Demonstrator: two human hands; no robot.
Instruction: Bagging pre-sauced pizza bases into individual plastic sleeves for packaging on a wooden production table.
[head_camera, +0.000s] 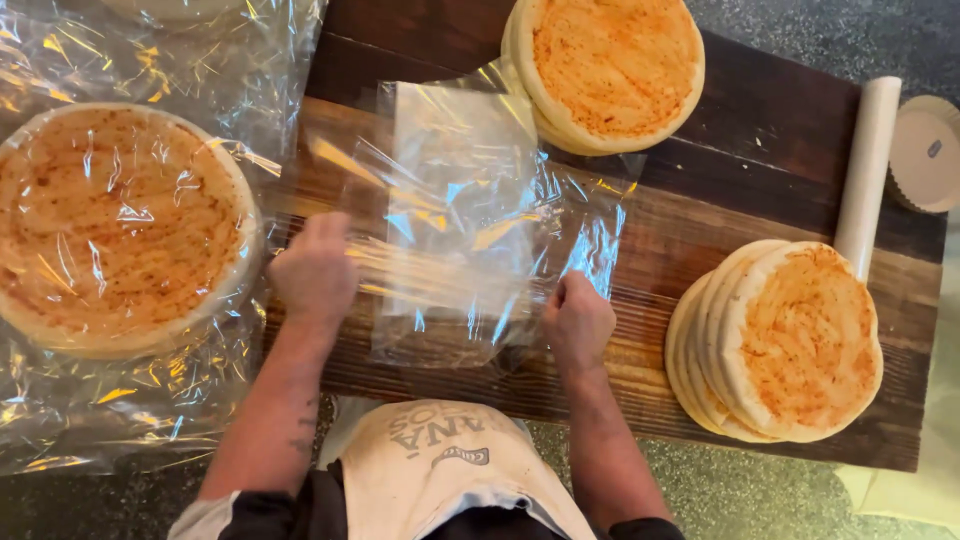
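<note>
A clear plastic bag (470, 215) lies on the dark wooden board (760, 130) in front of me. My left hand (315, 270) grips its left edge, blurred with motion. My right hand (577, 318) pinches its lower right edge. The film is stretched and bunched between both hands. A stack of round flatbreads with orange tops (605, 65) sits just behind the bag, touching its far corner.
A second fanned stack of flatbreads (785, 345) rests on the board at right. At left a flatbread under clear film (115, 225) lies among crinkled plastic bags (90, 410). A white roll (867, 170) and a round beige lid (928, 152) lie at far right.
</note>
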